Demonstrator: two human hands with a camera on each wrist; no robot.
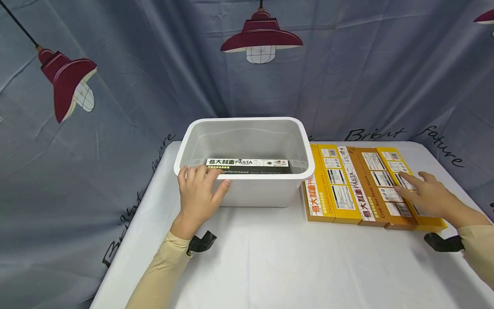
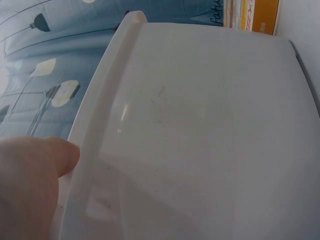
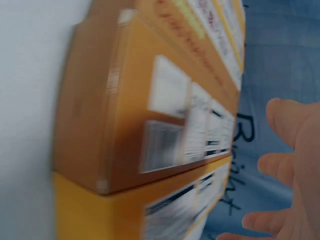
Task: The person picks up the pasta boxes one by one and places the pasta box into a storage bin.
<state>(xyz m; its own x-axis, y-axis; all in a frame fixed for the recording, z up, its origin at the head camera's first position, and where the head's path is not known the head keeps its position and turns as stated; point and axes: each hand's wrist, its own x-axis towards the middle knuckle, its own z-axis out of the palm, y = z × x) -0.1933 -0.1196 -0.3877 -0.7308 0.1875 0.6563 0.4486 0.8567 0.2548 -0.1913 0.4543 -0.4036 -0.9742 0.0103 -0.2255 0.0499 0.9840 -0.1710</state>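
Observation:
A white plastic bin (image 1: 254, 192) stands at the table's back middle. My left hand (image 1: 198, 195) holds its front rim near the left corner, fingers over the edge and thumb on the outer side; the left wrist view shows the thumb (image 2: 65, 155) against the rim. Inside lies a black pasta box (image 1: 251, 168), partly hidden by the front wall. My right hand (image 1: 432, 197) hovers with spread fingers over the rightmost yellow pasta box (image 1: 428, 221). Beside that one lies a brown pasta box (image 3: 135, 115). In the right wrist view the fingers look apart from the boxes.
More yellow and brown pasta boxes (image 1: 341, 193) lie flat side by side right of the bin, the leftmost close against it. White cloth covers the table (image 1: 293, 266). A grey-blue curtain (image 1: 154, 77) with printed lamps hangs behind.

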